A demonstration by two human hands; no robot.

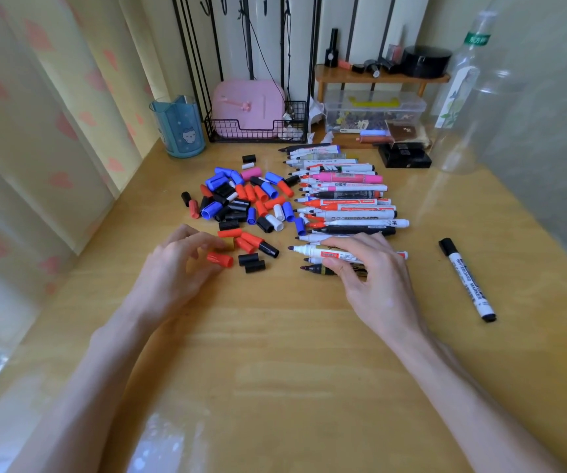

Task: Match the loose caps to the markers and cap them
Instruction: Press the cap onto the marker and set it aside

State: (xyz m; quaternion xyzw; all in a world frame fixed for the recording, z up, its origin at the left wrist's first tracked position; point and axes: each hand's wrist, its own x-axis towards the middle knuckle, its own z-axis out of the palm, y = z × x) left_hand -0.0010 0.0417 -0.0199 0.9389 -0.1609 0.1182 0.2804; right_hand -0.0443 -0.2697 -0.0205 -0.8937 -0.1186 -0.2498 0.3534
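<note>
Near the front edge of the desk (275,336), the left hand (179,268) bends loose fingers by one red cap (219,259), and I cannot tell if it pinches it; two black caps (252,262) lie at 3 o'clock from that cap. The right hand (370,268) curls over the closest markers, thumb on one black marker (313,269), and I cannot tell if it grips or just rests. At 12 o'clock from the hands sit one pile of loose caps (241,203) and one row of open markers (350,199), too many to count, and one capped marker (468,279) lies alone at 3 o'clock.
</note>
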